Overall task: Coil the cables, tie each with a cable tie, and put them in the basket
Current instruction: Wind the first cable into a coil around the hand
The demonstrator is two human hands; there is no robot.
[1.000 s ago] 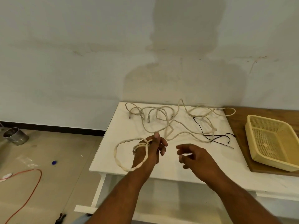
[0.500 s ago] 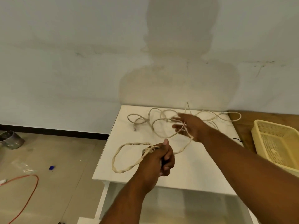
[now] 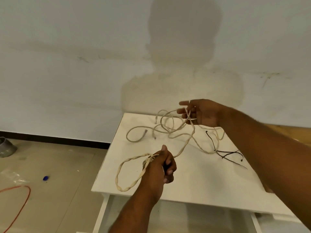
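Far left on the floor there's a metal pot (image 3: 6, 147) cut by the edge of view, a crumpled clear plastic sheet (image 3: 12, 175) in front of it, an orange cord (image 3: 27, 194) curving across the tiles, and a small blue thing (image 3: 45, 178) lying just beside it. Now the white table (image 3: 202, 187), pushed up against the wall.

Over its near left corner hangs one loop (image 3: 120, 172) of the cream cable (image 3: 186, 143), twisted like rope, its bottom reaching the table's front edge. The left hand (image 3: 162, 167) has that loop gathered at the top: fingers curled tight round the strands, thumb sticking up, fist held above the tabletop.

From the fist the cable climbs away in a long slack line, up and to the right, straight into the right hand (image 3: 202, 113). That hand is raised over the far side of the table, palm turned towards the left, fingers (image 3: 182, 111) half stretched with the strand caught between them and hanging down from the grip.

Under it, a loose tangle (image 3: 166, 130) of cream cable sprawls on the far half of the table, with several plug ends showing. Just right of that lie thin black cable ties (image 3: 227, 153), flat on the tabletop, beside the right forearm. At the far right edge, a strip of wooden surface (image 3: 294, 130).
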